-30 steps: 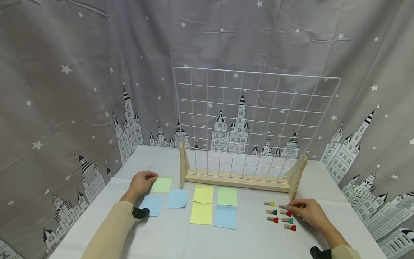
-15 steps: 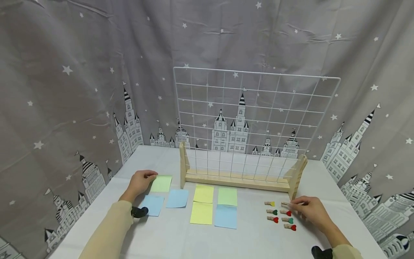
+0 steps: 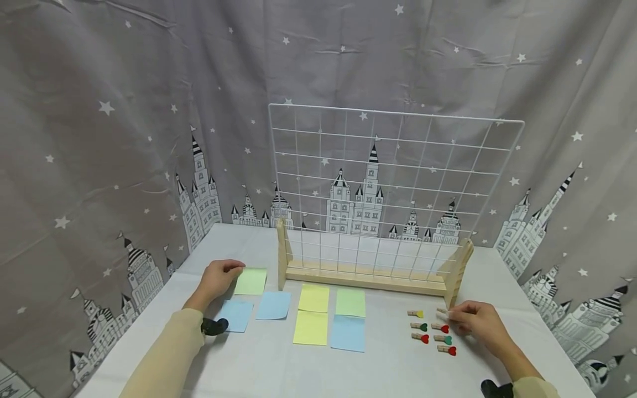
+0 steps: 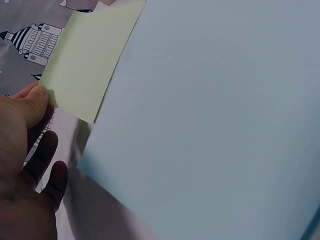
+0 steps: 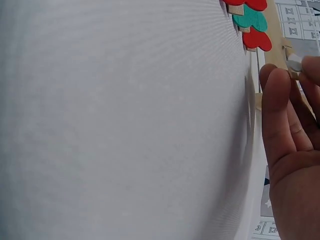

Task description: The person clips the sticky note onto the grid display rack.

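My left hand [image 3: 217,281] pinches the left edge of a light green sticky note [image 3: 251,282], between thumb and fingertips in the left wrist view. Two blue sticky notes [image 3: 273,305] lie close to that hand. On the right, my right hand [image 3: 481,323] pinches a small wooden clothespin [image 3: 441,310] between thumb and index finger. A whitish piece on this clothespin [image 5: 294,61] shows in the right wrist view; the fingers partly cover it. Beside the hand lie several heart-topped clothespins [image 3: 442,339], coloured red, green and yellow.
A white wire grid [image 3: 398,164] stands upright in a wooden base [image 3: 365,278] at the back of the white table [image 3: 388,367]. In front of it lie two yellow notes [image 3: 311,328], another green note [image 3: 350,302] and another blue note [image 3: 347,333]. A grey castle-print curtain [image 3: 224,83] hangs behind.
The right hand has lifted its clothespin slightly away from the others, a little up and to the right. The left hand and its green note have shifted only slightly.
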Demonstrator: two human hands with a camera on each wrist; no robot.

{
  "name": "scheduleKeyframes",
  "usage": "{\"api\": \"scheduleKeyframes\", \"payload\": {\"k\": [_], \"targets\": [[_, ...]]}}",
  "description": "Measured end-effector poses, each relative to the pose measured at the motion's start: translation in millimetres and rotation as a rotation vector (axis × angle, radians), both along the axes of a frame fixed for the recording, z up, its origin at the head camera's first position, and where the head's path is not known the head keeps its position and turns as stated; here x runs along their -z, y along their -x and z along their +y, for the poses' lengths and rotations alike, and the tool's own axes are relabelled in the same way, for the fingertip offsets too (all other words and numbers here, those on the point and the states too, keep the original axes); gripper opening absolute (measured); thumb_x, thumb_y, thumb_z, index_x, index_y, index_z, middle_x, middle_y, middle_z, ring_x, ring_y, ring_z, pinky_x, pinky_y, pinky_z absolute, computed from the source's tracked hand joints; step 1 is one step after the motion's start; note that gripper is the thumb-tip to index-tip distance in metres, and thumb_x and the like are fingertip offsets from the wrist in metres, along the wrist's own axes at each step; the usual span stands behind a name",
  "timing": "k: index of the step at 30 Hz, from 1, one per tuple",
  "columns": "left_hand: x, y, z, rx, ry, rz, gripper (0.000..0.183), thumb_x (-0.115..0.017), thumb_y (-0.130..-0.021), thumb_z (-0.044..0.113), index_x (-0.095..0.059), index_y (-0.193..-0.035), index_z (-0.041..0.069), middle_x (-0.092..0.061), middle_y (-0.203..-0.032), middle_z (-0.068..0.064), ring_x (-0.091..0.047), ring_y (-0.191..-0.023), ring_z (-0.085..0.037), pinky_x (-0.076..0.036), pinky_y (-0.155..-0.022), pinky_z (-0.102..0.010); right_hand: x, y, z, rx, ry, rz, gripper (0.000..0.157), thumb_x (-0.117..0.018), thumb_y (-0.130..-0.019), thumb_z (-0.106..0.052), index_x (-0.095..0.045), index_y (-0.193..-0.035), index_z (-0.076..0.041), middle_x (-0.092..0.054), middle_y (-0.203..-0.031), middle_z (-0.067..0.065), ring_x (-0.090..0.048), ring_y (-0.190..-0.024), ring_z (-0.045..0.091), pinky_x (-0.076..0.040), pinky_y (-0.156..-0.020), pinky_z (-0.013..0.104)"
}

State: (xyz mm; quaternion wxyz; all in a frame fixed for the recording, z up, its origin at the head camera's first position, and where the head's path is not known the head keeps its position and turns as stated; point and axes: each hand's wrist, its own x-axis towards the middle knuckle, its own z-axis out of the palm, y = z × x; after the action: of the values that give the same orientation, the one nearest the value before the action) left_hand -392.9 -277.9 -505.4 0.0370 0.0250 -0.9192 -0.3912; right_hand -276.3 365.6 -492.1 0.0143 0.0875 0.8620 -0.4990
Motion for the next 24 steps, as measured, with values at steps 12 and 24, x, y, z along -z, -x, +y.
{"api": "scheduleKeyframes", "payload": {"k": [12, 24], "targets": [[-21.1, -2.8, 0, 0.022, -0.045, 0.01, 0.029, -0.054, -0.108, 0.023, -0.069, -0.13, 0.009, -0.065, -0.137, -0.017, -0.057, -0.131, -0.038, -0.047, -0.109, -0.056, -6.4, -0.4, 4, -0.028, 0.126, 0.063, 0.023, -0.062, -0.101, -0.009, -0.06, -0.114, 0.01, -0.074, -0.1, 0.01, -0.072, -0.085, 0.013, -0.062, -0.075, 0.033], [-49.4, -5.1, 1, 0.047, 0.033, 0.151, 0.027, -0.057, -0.107, 0.023, -0.072, -0.125, 0.009, -0.069, -0.13, -0.017, -0.06, -0.118, -0.035, -0.051, -0.093, -0.048, -21.3, 1.0, 4, -0.041, 0.055, 0.133, 0.035, -0.05, -0.107, -0.012, -0.059, -0.132, 0.01, -0.068, -0.116, 0.015, -0.067, -0.092, 0.008, -0.061, -0.076, 0.028]]}}
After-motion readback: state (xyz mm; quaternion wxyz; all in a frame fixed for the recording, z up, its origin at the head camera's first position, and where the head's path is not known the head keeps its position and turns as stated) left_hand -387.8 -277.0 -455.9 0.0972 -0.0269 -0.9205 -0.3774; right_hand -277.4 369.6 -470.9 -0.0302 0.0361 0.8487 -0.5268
